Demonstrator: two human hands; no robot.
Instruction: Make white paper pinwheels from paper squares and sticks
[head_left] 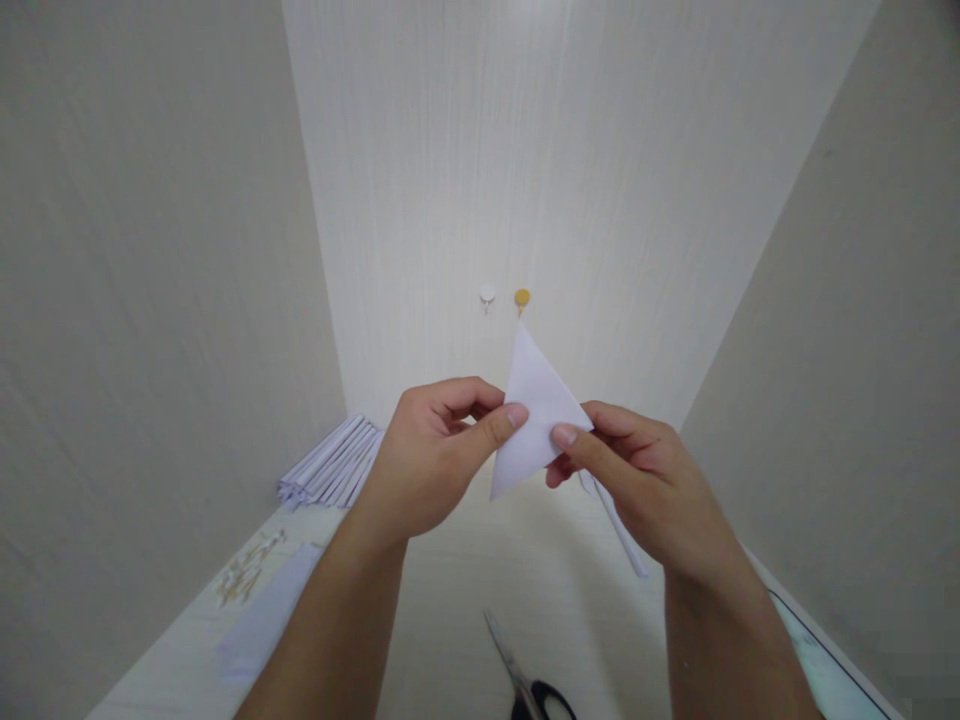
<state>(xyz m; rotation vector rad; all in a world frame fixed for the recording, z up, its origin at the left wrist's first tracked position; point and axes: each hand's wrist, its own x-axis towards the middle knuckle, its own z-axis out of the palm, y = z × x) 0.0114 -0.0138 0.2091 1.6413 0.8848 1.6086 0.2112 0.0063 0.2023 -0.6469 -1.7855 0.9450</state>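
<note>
A piece of white paper folded into a triangle [536,385] is held up above the table, one sharp corner pointing upward. My left hand [450,455] pinches its left edge, with the thumb on the near face and the fingers behind. At the right corner my right hand [630,470] grips the same paper between thumb and fingers, the fingertips partly hidden behind it. Below the hands, a pair of scissors [517,670] with black handles lies on the table, cut off by the lower edge of the view.
Rolled white paper sticks [334,465] are stacked at the back left. Nearer lie several cotton swabs [251,570] and flat white sheets [266,620], partly behind my left forearm. A thin paper roll [619,530] lies behind my right hand. Two hooks, white [487,294] and yellow [522,297], are on the back wall.
</note>
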